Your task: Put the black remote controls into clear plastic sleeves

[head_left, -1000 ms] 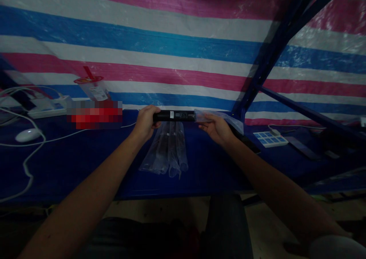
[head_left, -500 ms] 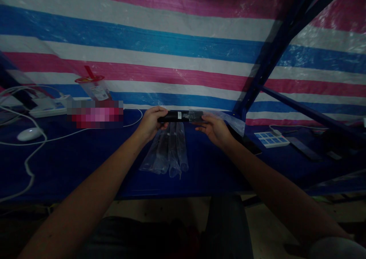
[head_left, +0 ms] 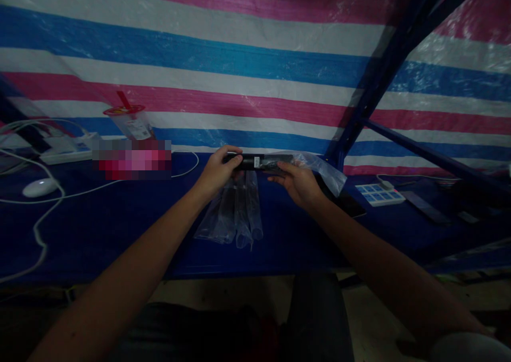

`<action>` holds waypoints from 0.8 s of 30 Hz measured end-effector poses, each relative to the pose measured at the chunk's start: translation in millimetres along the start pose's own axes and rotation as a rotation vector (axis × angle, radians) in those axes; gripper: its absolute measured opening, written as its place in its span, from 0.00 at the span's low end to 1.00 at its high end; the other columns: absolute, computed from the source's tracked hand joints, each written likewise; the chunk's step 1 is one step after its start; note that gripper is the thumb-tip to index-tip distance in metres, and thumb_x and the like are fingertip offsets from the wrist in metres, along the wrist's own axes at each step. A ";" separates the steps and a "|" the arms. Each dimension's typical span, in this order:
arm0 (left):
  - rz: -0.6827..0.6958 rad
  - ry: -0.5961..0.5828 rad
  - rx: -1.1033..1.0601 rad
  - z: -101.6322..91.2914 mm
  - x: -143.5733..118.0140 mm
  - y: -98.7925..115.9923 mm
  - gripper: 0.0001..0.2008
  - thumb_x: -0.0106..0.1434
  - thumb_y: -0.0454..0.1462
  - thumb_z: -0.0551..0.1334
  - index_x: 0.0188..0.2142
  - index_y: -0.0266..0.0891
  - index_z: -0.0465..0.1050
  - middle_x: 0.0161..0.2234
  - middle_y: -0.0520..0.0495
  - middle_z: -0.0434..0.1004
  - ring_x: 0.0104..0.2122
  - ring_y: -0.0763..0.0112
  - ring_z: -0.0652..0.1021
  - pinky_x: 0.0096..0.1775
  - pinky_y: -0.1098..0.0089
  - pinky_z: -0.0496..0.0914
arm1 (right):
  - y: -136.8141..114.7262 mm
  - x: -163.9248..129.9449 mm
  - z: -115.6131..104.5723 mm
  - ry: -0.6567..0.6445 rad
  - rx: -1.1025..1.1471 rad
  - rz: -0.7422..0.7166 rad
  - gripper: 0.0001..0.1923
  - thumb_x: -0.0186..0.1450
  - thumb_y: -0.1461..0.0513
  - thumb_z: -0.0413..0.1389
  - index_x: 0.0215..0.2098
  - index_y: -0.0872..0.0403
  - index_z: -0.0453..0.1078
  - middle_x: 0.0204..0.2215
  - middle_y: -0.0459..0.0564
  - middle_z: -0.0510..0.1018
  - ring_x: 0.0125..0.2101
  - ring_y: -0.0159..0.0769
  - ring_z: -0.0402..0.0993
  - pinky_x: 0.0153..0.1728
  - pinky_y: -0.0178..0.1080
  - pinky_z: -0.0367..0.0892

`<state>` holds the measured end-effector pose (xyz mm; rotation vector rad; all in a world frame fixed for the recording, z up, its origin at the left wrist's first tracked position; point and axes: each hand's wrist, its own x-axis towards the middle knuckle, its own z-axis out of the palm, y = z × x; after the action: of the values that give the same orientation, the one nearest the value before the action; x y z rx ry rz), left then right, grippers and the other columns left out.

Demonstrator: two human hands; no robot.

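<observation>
My left hand [head_left: 219, 171] grips the left end of a black cylinder [head_left: 252, 162] with a small white label, held level above the blue table [head_left: 120, 218]. My right hand [head_left: 297, 182] holds a clear plastic bag [head_left: 323, 168] whose mouth covers the cylinder's right part. Most of the cylinder sits inside the bag; only a short labelled stretch shows between my hands. Below them a pile of clear plastic bags [head_left: 235, 213] lies flat on the table.
A plastic cup with a red straw [head_left: 130, 120] stands at the back left, beside a white power strip [head_left: 67, 148], a white mouse [head_left: 39, 187] and white cables [head_left: 35, 229]. A blue-and-white keypad [head_left: 377, 195] lies right, by blue frame bars [head_left: 371, 90]. A striped tarp hangs behind.
My left hand has pushed the black cylinder rightward, deeper into the bag that my right hand holds. Less of the cylinder shows now, and my hands are closer together.
</observation>
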<state>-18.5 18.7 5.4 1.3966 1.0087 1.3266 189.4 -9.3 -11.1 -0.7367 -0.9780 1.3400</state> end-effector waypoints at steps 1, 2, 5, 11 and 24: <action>0.070 0.035 0.098 1.5 -0.7 -0.4 0.11 0.57 0.38 0.69 0.41 0.40 0.77 0.33 0.47 0.75 0.30 0.67 0.77 0.30 0.70 0.70 | 1.2 -0.6 1.8 0.008 -0.005 -0.004 0.11 0.57 0.62 0.66 0.38 0.51 0.73 0.38 0.48 0.82 0.38 0.42 0.80 0.36 0.44 0.75; 0.145 0.058 0.196 3.3 -1.7 -0.7 0.10 0.57 0.38 0.69 0.40 0.41 0.78 0.35 0.47 0.76 0.35 0.64 0.77 0.35 0.69 0.71 | 2.8 -1.3 3.5 0.021 -0.008 -0.013 0.11 0.56 0.62 0.66 0.37 0.51 0.73 0.37 0.47 0.82 0.38 0.41 0.80 0.37 0.44 0.76; 0.309 0.048 0.393 9.1 -5.0 -1.3 0.10 0.57 0.39 0.71 0.39 0.44 0.81 0.40 0.45 0.78 0.47 0.58 0.74 0.49 0.63 0.69 | 8.9 -2.8 7.7 0.060 -0.008 -0.070 0.12 0.54 0.62 0.68 0.36 0.50 0.74 0.36 0.45 0.81 0.39 0.40 0.80 0.40 0.45 0.78; 0.345 0.017 0.413 14.2 -5.8 -1.5 0.10 0.54 0.39 0.74 0.36 0.45 0.81 0.40 0.43 0.80 0.51 0.55 0.73 0.50 0.61 0.68 | 13.5 -6.7 10.2 0.010 -0.157 -0.155 0.11 0.57 0.59 0.68 0.38 0.45 0.76 0.40 0.45 0.81 0.42 0.42 0.79 0.48 0.50 0.76; 0.130 -0.045 0.270 5.7 -3.5 0.7 0.15 0.55 0.48 0.71 0.34 0.39 0.81 0.32 0.48 0.80 0.34 0.66 0.76 0.38 0.66 0.67 | 2.1 -4.6 7.4 -0.003 -0.233 -0.281 0.13 0.57 0.56 0.69 0.39 0.47 0.77 0.41 0.46 0.81 0.45 0.41 0.77 0.53 0.48 0.71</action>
<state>-13.0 14.7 5.4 1.7125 1.1129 1.2805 182.0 -14.3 -10.4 -0.7401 -1.2054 0.9942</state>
